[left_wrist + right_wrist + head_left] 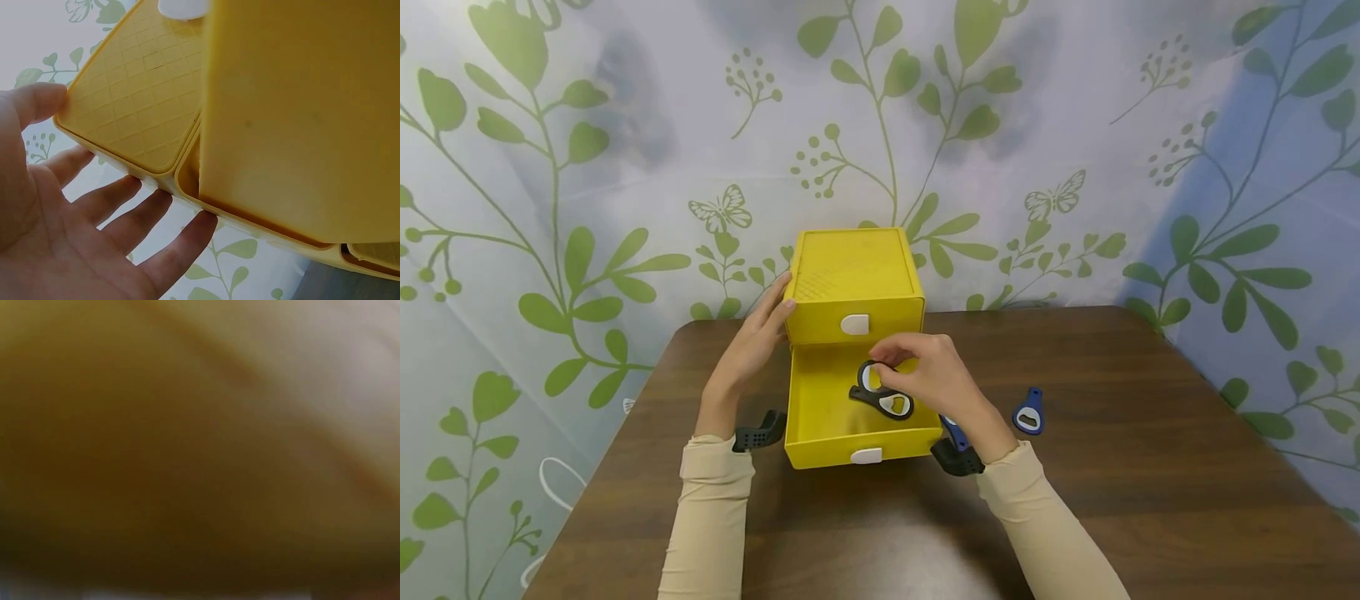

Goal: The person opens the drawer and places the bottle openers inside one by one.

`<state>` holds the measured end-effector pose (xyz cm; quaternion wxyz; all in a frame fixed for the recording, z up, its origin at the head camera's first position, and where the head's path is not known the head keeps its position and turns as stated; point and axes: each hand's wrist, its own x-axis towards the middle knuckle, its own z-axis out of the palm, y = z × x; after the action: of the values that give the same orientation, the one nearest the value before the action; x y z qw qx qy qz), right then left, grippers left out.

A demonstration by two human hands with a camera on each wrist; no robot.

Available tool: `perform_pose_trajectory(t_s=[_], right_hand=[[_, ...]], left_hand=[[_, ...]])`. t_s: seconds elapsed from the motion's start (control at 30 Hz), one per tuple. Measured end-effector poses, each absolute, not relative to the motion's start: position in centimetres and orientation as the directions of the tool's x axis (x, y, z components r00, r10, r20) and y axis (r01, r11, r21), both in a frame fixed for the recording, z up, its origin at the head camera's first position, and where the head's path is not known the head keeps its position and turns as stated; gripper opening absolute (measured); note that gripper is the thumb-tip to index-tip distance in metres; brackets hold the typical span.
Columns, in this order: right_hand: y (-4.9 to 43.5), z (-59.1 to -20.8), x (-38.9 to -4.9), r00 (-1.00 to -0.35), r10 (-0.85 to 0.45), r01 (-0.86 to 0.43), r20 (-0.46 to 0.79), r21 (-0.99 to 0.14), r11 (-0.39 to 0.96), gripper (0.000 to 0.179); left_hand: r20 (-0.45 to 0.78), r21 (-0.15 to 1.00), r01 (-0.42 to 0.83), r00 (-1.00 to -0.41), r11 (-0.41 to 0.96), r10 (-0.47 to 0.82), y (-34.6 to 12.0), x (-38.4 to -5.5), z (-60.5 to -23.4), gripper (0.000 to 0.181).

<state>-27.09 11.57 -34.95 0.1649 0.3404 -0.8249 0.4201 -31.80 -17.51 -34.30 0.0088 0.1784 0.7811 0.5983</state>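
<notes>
A yellow two-drawer box (857, 262) stands on the table with its lower drawer (823, 396) pulled out. My left hand (752, 346) rests against the box's left side; in the left wrist view its fingers (153, 215) are spread along the side, with the thumb at the front corner. Over the lower drawer, my right hand (928, 371) pinches a black bottle opener (867, 377) with a white inset. A second black bottle opener (897, 407) lies in the drawer just below that one. Only yellowish-brown blur fills the right wrist view.
One blue bottle opener (1028, 414) lies on the brown table (1150, 450) to the right. Another blue opener (955, 433) beside the drawer is partly hidden by the right wrist. A leaf-patterned cloth (1060, 100) hangs behind the table.
</notes>
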Motion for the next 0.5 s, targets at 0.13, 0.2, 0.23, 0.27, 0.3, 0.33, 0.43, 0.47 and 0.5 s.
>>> perform_pose_trajectory(t_s=[0.13,0.2,0.23,0.27,0.3,0.33,0.43,0.47,0.5], right_hand=[[11.2,-35.3,-27.4,-0.74,-0.42,-0.673,0.525,-0.592,0.444,0.013],[11.2,-35.5,-27.6,-0.755,-0.418,-0.656,0.506,-0.595,0.464,0.013],[11.1,-35.6,-27.6,-0.764,-0.417,-0.645,0.492,-0.598,0.476,0.013],[11.1,-35.7,-27.7,-0.772,-0.418,-0.635,0.478,-0.601,0.485,0.013],[11.1,-35.8,-27.8,-0.78,-0.418,-0.626,0.466,-0.605,0.493,0.013],[11.1,-35.9,-27.8,-0.787,-0.419,-0.616,0.452,-0.609,0.499,0.013],[11.0,-36.2,-27.9,-0.807,-0.417,-0.59,0.419,-0.619,0.519,0.013],[11.0,-36.3,-27.9,-0.81,-0.415,-0.585,0.414,-0.62,0.523,0.012],[11.0,-36.3,-28.0,-0.812,-0.412,-0.582,0.413,-0.618,0.528,0.012]], left_hand=[[0.198,0.938,0.267,-0.936,0.221,0.29,-17.5,-31.8,-34.3,0.066],[0.199,0.937,0.268,-0.936,0.223,0.289,-17.5,-31.8,-34.3,0.066],[0.2,0.937,0.269,-0.936,0.224,0.289,-17.6,-31.8,-34.3,0.066],[0.2,0.937,0.269,-0.937,0.224,0.288,-17.6,-31.8,-34.3,0.066],[0.2,0.937,0.269,-0.937,0.224,0.287,-17.6,-31.9,-34.3,0.066],[0.2,0.937,0.269,-0.937,0.225,0.286,-17.6,-31.9,-34.3,0.065],[0.198,0.937,0.266,-0.938,0.226,0.285,-17.6,-31.8,-34.2,0.065],[0.196,0.937,0.265,-0.938,0.227,0.285,-17.6,-31.8,-34.2,0.066],[0.196,0.937,0.265,-0.938,0.228,0.286,-17.5,-31.8,-34.2,0.065]])
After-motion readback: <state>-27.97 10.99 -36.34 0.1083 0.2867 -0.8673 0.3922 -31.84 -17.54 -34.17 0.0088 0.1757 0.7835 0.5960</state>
